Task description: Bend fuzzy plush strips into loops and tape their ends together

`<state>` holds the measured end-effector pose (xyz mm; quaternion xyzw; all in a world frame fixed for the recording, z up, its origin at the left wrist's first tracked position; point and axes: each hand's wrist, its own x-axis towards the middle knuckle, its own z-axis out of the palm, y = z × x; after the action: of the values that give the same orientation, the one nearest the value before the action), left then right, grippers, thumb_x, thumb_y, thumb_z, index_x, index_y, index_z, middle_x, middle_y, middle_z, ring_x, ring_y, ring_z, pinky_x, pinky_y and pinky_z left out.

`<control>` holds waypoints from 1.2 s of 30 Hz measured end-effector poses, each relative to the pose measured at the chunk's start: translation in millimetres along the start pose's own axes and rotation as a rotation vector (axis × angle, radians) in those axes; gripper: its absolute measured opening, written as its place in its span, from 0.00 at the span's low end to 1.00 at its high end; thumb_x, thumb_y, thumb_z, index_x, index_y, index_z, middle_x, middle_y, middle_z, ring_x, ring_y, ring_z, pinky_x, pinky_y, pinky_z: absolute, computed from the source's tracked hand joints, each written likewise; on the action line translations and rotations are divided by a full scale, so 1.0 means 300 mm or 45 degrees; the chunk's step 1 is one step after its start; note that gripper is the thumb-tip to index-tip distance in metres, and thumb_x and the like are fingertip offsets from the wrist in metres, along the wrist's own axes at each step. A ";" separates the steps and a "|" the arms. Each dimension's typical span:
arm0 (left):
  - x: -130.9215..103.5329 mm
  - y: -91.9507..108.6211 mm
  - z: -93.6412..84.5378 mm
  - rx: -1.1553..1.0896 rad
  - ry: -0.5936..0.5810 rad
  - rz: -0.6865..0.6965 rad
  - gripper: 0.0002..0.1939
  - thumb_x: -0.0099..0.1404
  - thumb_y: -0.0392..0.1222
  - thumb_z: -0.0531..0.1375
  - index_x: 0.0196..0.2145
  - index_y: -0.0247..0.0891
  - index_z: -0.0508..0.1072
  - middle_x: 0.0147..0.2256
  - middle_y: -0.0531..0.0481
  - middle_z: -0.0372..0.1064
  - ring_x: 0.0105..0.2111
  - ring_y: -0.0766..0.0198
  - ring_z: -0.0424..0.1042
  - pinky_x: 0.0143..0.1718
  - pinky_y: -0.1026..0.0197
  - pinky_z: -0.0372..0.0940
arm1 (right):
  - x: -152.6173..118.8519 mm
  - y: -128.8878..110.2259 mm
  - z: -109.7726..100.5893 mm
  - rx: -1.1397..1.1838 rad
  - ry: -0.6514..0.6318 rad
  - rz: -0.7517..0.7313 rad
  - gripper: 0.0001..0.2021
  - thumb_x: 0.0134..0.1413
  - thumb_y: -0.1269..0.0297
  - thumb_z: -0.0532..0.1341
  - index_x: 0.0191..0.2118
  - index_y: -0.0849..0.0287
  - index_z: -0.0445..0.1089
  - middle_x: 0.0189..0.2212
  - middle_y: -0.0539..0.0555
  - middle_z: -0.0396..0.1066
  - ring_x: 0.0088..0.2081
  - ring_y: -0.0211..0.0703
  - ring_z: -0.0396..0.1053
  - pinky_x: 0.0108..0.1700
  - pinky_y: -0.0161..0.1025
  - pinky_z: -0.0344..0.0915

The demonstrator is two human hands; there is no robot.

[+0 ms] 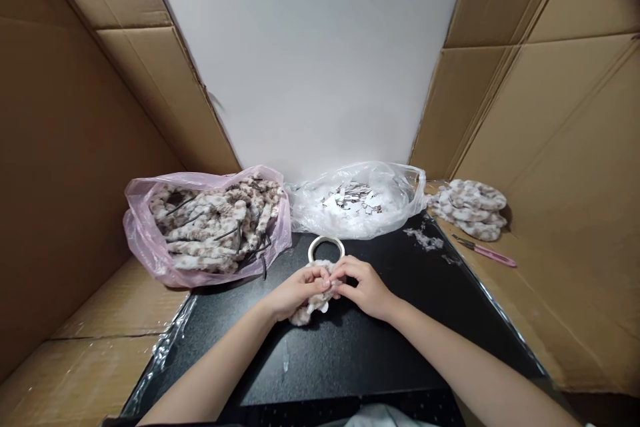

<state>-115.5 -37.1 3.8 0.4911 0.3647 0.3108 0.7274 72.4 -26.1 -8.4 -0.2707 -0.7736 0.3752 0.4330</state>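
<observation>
A fluffy white and brown-grey piece [301, 315] lies on the black table, partly covered by my fingers. My left hand [299, 290] pinches it from the left, thumb and index finger together. From the right, my right hand [364, 287] closes its fingertips on the same piece, close beside the left fingertips. A small white bit shows at the lower edge of the piece. Just behind my hands lies a roll of whitish tape [326, 240]. What exactly sits between the fingertips is too small to make out.
A pink bag [145, 260] of fluffy strips with dark cords stands at the left. Behind the tape is a clear bag [300, 213] of paper scraps. Fluffy rolls [477, 210], a pink-handled cutter [493, 255] and fluff [424, 239] lie right. Cardboard walls [560, 167] flank the table [400, 353].
</observation>
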 end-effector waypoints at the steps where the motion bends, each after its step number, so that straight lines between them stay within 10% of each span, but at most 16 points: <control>1: 0.001 0.000 -0.002 -0.003 0.004 -0.006 0.16 0.55 0.49 0.67 0.28 0.33 0.70 0.27 0.50 0.69 0.24 0.72 0.65 0.25 0.70 0.57 | 0.000 0.001 0.000 -0.001 0.009 -0.002 0.03 0.51 0.69 0.65 0.34 0.57 0.75 0.34 0.53 0.71 0.36 0.41 0.68 0.40 0.38 0.64; 17: -0.020 -0.026 -0.025 -0.235 -0.046 0.165 0.23 0.49 0.47 0.71 0.29 0.38 0.59 0.23 0.54 0.71 0.22 0.69 0.71 0.24 0.70 0.62 | 0.013 -0.013 -0.009 -0.237 -0.097 -0.083 0.05 0.60 0.68 0.55 0.38 0.57 0.68 0.34 0.53 0.70 0.39 0.43 0.65 0.45 0.42 0.60; 26: -0.019 -0.060 -0.051 -0.301 -0.139 0.075 0.18 0.51 0.52 0.69 0.28 0.34 0.72 0.16 0.58 0.60 0.14 0.71 0.65 0.21 0.65 0.62 | 0.013 -0.009 0.001 -0.250 -0.049 -0.045 0.07 0.59 0.73 0.55 0.36 0.57 0.69 0.32 0.53 0.70 0.39 0.44 0.63 0.43 0.42 0.61; 36: -0.049 0.039 -0.077 -0.454 0.351 0.297 0.16 0.51 0.50 0.68 0.32 0.38 0.72 0.23 0.54 0.67 0.27 0.65 0.72 0.26 0.65 0.66 | 0.019 0.056 -0.039 -0.780 -0.086 0.140 0.12 0.53 0.68 0.62 0.44 0.56 0.69 0.53 0.60 0.62 0.57 0.53 0.56 0.54 0.55 0.55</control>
<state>-143.8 -33.9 12.3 0.3467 0.3406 0.5160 0.7053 81.3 -8.3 -15.4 -0.4175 -0.8488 0.1564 0.2843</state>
